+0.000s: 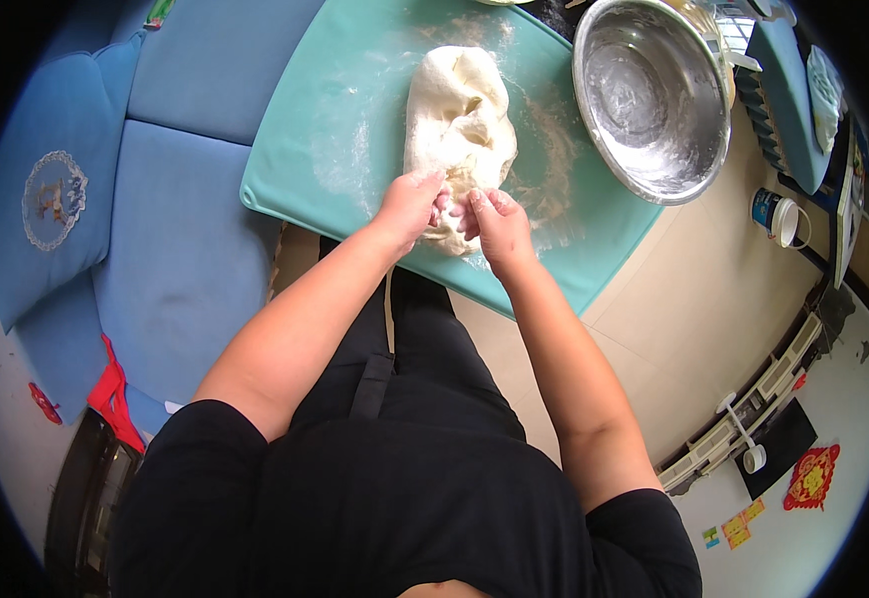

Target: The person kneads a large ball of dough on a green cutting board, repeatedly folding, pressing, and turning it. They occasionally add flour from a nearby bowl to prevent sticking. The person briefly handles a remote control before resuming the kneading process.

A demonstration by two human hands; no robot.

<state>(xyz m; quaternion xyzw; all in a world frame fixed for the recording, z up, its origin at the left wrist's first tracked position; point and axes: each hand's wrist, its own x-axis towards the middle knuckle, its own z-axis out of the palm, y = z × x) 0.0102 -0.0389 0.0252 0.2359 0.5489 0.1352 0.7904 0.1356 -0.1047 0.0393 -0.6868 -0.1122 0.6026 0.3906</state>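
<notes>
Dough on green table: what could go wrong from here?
The dough might tear at its near end, where the left hand and right hand work close together. That end lies near the edge of the green table, so it could slip over. The metal bowl seems to reach past the table's right edge; a knock might shift it.

We wear a black top, plain across the front, with a rounded neckline. Its left sleeve and right sleeve are short — both stop above the elbow. Below, we have black trousers and a flat dark strap over them — broad, with a squared end.
</notes>
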